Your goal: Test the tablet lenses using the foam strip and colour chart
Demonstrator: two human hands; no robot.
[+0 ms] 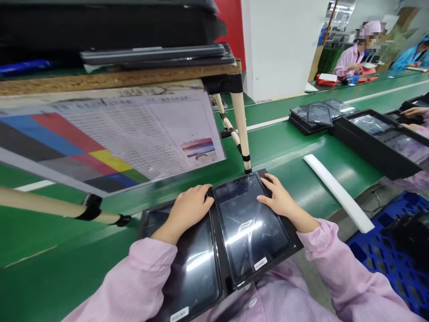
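A black two-pocket foam tray [214,232] lies on the bench edge in front of me, with a dark glossy tablet in each pocket. My left hand [189,206] rests over the upper part of the left tablet [197,264]; its thumb and fingertips reach the divider beside the right tablet. My right hand [279,197] has its thumb on the right edge of the right tablet [250,228], its fingers apart near the tray's upper right corner. Both tablets carry a white label at the lower edge, and film glare crosses their screens. My left fingertips are partly hidden.
A shelf [134,78] with stacked dark items and a hanging printed colour sheet [167,134] stands close ahead. A white strip [335,190] lies to the right, above a blue crate [375,255]. More trays [365,147] hold tablets near a co-worker's hands [414,118]; other people sit farther back.
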